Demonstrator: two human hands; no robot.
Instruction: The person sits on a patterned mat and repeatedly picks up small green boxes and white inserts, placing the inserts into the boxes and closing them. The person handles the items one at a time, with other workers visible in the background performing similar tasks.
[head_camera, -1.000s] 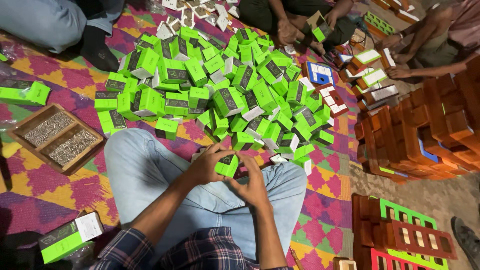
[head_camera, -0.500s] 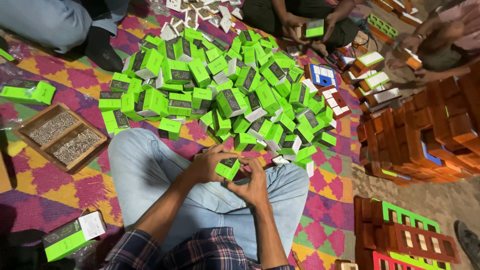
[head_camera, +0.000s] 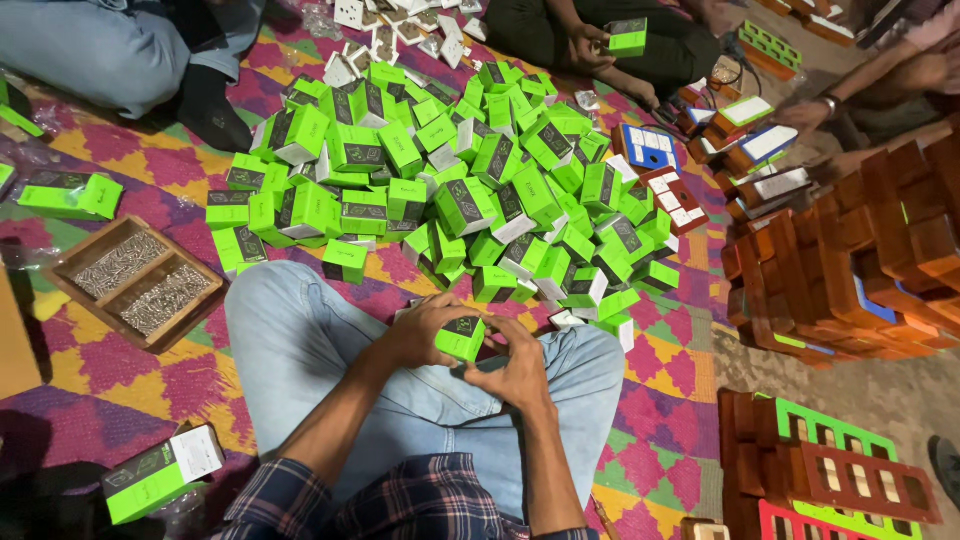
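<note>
Patterned rug (head_camera: 130, 385) bears a green box pile (head_camera: 450, 190); left hand (head_camera: 425, 330) and right hand (head_camera: 520, 365) clasp one small green box (head_camera: 461, 338).

I sit on a patterned mat (head_camera: 90, 370) of purple, pink, yellow and green diamonds — it covers most of the floor. To my right the mat ends at bare grey-brown ground (head_camera: 900, 390). The light is dim and warm — corners fall into shadow.

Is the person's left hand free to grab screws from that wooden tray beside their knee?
Probably not yet: the left hand and right hand both grip a small green box. The wooden tray lies open on the left, nothing blocking it.
</note>
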